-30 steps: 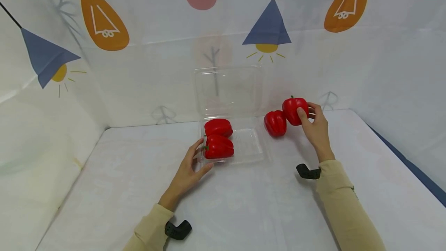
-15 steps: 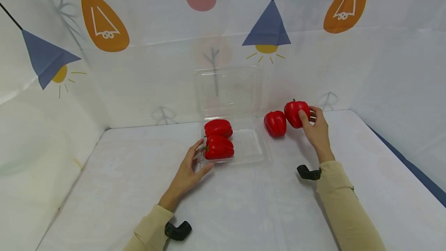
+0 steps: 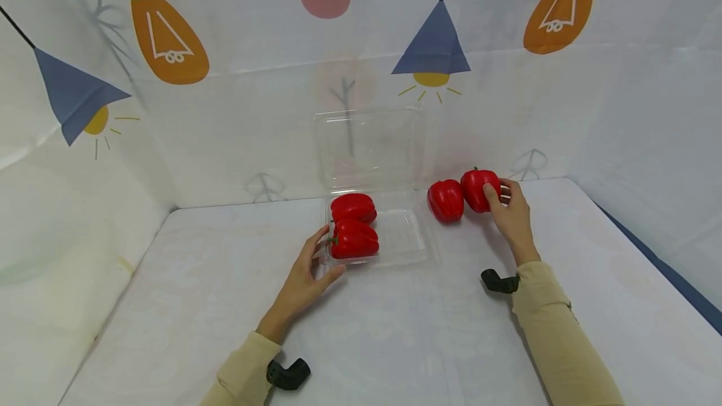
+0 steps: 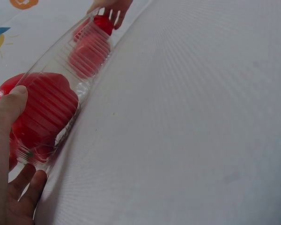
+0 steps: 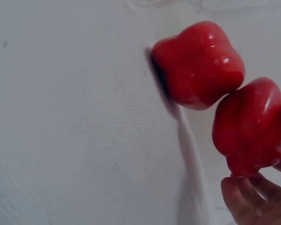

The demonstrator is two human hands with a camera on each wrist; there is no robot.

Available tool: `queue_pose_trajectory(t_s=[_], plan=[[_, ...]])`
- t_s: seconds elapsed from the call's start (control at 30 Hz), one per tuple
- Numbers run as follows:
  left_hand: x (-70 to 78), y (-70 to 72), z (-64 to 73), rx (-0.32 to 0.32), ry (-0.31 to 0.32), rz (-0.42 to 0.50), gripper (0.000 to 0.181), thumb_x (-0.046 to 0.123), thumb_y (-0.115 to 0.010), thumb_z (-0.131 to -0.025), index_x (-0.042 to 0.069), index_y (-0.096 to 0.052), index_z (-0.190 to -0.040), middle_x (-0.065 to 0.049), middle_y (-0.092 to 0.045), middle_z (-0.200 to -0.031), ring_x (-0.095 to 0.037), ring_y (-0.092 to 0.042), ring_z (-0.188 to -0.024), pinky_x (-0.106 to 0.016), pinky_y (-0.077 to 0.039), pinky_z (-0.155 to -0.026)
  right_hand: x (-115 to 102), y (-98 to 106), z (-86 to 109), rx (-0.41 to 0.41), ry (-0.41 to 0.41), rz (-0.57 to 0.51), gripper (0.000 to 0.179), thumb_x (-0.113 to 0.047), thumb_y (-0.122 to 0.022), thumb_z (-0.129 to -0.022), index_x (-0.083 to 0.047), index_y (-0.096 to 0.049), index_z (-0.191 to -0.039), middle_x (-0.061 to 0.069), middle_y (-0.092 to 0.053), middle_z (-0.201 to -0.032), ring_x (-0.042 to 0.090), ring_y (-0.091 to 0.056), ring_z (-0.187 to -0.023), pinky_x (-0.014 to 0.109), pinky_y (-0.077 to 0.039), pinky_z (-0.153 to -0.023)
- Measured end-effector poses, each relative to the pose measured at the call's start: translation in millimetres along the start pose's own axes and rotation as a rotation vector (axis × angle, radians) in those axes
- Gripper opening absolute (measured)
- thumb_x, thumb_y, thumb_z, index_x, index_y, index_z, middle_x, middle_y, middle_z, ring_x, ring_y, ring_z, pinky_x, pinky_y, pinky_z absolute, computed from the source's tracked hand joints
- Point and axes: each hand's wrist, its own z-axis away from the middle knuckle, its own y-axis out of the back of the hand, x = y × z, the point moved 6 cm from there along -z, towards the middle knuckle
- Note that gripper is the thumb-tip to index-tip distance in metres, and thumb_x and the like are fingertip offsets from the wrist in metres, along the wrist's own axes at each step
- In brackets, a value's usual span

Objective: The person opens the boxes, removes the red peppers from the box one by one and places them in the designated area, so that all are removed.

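In the head view, my right hand (image 3: pixel 512 221) grips a red bell pepper (image 3: pixel 477 190), thumb in front and fingers behind. It sits low over the back right of the table, close beside a second red bell pepper (image 3: pixel 445 200) on the tabletop. The right wrist view shows fingertips (image 5: pixel 234 197) under the held pepper's lower end. My left hand (image 3: pixel 296 290) spreads around the front left corner of a clear plastic container (image 3: pixel 403 237), its thumb (image 4: pixel 18 96) overlapping the wall in the left wrist view. Two red bell peppers (image 3: pixel 354 240) lie in the container's left half.
The container's clear lid (image 3: pixel 369 143) stands raised at the back, near the patterned wall cloth (image 3: pixel 271 118). A white cloth (image 3: pixel 361 331) covers the table. Black wrist devices (image 3: pixel 289 373) sit at both sleeves.
My right hand has lowered the bell pepper toward the table, beside the loose one. The left hand and the container have stayed in place.
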Motion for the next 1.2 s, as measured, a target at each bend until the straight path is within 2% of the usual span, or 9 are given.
queue_pose_trajectory(t_s=[0.8,1.2], plan=[[-0.2,0.0,0.0,-0.001,0.004,-0.003,0.08,0.018,-0.071,-0.084,0.012,-0.024,-0.149,-0.014,-0.03,-0.153,-0.036,-0.038,-0.136,-0.054,-0.041,-0.104,22,-5,-3.6,-0.015,-0.074,0.037,0.067,-0.054,-0.043,-0.094,-0.005,-0.038,-0.14,0.025,-0.047,-0.138,0.039,-0.047,-0.125,0.052,-0.04,-0.105],[1.0,-0.1,0.5,-0.003,-0.001,-0.004,0.08,0.018,-0.07,-0.084,0.011,-0.024,-0.149,-0.013,-0.03,-0.152,-0.036,-0.039,-0.136,-0.053,-0.041,-0.104,29,-8,-2.0,-0.047,-0.106,0.037,0.07,-0.054,-0.04,-0.094,-0.006,-0.032,-0.144,0.025,-0.042,-0.142,0.04,-0.043,-0.127,0.053,-0.038,-0.106]])
